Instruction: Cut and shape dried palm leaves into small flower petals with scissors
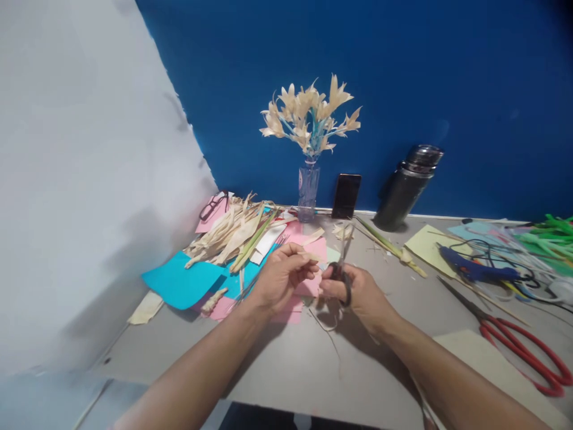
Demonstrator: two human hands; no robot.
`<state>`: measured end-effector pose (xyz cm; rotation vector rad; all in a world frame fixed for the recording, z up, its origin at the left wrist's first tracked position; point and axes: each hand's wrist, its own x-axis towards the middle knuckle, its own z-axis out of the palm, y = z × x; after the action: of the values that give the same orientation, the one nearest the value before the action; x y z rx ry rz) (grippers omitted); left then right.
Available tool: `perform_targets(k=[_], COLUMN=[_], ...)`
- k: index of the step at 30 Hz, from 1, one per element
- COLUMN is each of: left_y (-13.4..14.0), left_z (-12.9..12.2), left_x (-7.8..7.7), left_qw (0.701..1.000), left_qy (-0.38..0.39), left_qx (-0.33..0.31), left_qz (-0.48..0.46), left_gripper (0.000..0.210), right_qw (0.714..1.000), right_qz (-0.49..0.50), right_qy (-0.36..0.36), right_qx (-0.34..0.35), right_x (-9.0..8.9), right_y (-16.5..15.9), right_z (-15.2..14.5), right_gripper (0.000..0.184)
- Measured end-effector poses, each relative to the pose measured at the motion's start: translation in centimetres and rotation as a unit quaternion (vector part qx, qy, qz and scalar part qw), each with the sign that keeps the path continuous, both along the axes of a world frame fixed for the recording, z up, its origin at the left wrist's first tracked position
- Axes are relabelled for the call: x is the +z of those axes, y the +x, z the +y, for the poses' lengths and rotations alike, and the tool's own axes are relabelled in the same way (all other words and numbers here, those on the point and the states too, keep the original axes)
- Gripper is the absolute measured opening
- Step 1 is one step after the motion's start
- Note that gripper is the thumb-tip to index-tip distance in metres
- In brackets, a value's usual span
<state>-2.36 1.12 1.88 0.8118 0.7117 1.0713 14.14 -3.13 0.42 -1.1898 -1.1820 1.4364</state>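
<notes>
Setting: grey table [313, 364] against a deep blue wall, with a white panel on the left.
Husk strip: a thin pale strip [308, 256] held above the pink paper, mid-table, between both hands.
Left hand: left hand [282, 278] closed, fingertips pinching the strip's near end.
Right hand: right hand [358, 292] closed through the handles of small dark scissors [342, 263], blades pointing up and away, beside the strip; whether the blades touch it cannot be told.
Underneath: pink paper [308, 286] and a blue sheet [179, 283], overlapping.
Left pile: dried husk leaves [233, 233] heaped on the papers, with eyeglasses [212, 206] just behind.
Back edge: 1 clear vase of husk flowers [308, 149], a dark phone [346, 196] leaning on the wall, and a black flask [405, 188].
Right side: blue glue gun [470, 269] with cord, large red-handled scissors [523, 346], and green stems [555, 236] at the far edge.
</notes>
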Motion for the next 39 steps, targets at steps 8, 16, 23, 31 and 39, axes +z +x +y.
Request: perform_targets(k=[8,16,23,31,39], left_y=[1.5,1.7,1.3,1.5,1.5], left_z=[-1.2,-1.6,-1.0,-1.2,-1.2], left_x=[-1.1,-1.7,-0.6,-0.3,-0.4], left_qw=[0.995,0.992,0.999,1.0,0.999], left_qy=[-0.044,-0.006,-0.001,-0.006,0.004], left_qx=[-0.088,-0.099,0.008,0.007,0.02], left_qz=[0.018,0.079,0.043,0.022,0.025], left_gripper=[0.017,0.011,0.015,0.015,0.014], right_qw=[0.994,0.998,0.988,0.984,0.984], right_qz=[0.014,0.001,-0.095,-0.106,-0.116], right_qy=[0.037,0.028,0.035,0.025,0.018], right_qx=[-0.104,-0.058,0.116,0.14,0.136], right_x=[0.7,0.4,-0.4,-0.5,-0.5], right_y=[1.0,1.2,0.4,-0.2,-0.3], right_z=[0.4,0.5,-0.1,-0.3,-0.4], right_gripper=[0.034,0.03,0.047,0.058,0.06])
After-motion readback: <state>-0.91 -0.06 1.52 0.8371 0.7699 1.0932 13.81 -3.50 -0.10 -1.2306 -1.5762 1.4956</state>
